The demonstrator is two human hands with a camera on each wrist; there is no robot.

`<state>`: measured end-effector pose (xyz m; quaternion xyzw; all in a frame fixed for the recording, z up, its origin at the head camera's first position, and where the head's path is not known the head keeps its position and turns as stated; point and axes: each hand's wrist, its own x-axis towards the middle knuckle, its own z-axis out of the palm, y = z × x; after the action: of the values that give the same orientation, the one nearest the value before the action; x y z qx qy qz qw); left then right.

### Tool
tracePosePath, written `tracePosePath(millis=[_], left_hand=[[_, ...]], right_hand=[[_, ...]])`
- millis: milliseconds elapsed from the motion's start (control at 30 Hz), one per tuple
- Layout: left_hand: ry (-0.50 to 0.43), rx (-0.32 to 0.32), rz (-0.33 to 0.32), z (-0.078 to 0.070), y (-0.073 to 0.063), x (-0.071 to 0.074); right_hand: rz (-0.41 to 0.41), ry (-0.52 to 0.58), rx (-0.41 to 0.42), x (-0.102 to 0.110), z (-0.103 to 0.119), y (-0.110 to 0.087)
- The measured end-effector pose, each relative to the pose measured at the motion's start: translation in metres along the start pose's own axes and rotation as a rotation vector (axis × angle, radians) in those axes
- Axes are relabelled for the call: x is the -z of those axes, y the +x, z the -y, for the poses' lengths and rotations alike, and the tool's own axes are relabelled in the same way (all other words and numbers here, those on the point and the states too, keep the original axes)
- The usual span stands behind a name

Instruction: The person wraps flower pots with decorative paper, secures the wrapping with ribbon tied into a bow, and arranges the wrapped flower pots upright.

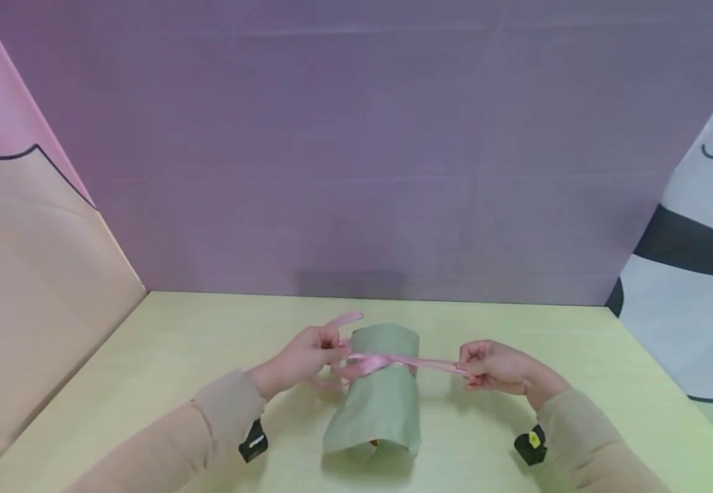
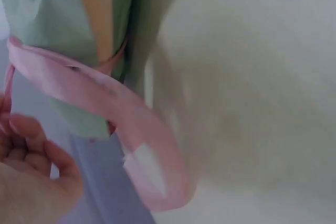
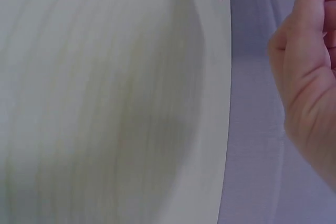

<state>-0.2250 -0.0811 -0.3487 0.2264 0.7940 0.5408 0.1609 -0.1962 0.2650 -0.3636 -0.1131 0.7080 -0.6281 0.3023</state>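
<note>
A green paper-wrapped bundle (image 1: 381, 411) lies lengthwise on the table, with a pink ribbon (image 1: 430, 363) round its middle and a loop at its front. At the bundle's left side my left hand (image 1: 307, 356) pinches the ribbon; a loose end sticks up past the fingers. My right hand (image 1: 498, 366) grips another stretch of ribbon, drawn straight out to the right. In the left wrist view a wide ribbon loop (image 2: 152, 156) hangs below the wrapping (image 2: 47, 9). Only part of my right hand (image 3: 310, 66) shows in the right wrist view, its fingertips cut off.
The pale wooden table (image 1: 208, 322) ends at a purple backdrop (image 1: 356, 171). A pink and cream printed panel (image 1: 29, 260) stands at the left, a panda-print panel (image 1: 689, 308) at the right. Dark wrist devices (image 1: 254, 441) hang beneath both sleeves.
</note>
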Motion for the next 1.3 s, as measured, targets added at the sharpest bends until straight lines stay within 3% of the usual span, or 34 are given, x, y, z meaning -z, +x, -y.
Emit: tracePosePath(millis=[167,400,633,700,867,1000,1133,1300], left_hand=[[-0.015,-0.023,-0.058,0.0,-0.003,-0.005],[-0.062,-0.023,-0.08,0.003,0.002,-0.012],[0.001,0.013,-0.179,0.004,0.01,-0.018],[0.013,0.022,-0.166,0.004,0.01,-0.016],[0.02,0.005,-0.06,0.003,0.013,-0.009],[0.044,-0.012,-0.03,-0.002,0.017,-0.006],[0.039,0.01,-0.063,-0.007,0.021,-0.007],[-0.023,0.09,-0.139,-0.007,0.025,-0.008]], right_hand=[[-0.036,-0.049,-0.003,0.002,0.0,-0.002],[-0.115,-0.113,-0.031,0.003,0.005,-0.002],[-0.206,-0.152,-0.054,0.002,0.004,0.002],[-0.216,-0.161,-0.053,0.001,0.004,0.003],[-0.218,-0.14,-0.031,0.002,0.007,0.003],[-0.209,-0.093,0.008,0.002,0.013,0.004],[-0.249,-0.08,0.045,-0.002,0.023,0.007],[-0.406,-0.117,0.019,-0.009,0.033,0.012]])
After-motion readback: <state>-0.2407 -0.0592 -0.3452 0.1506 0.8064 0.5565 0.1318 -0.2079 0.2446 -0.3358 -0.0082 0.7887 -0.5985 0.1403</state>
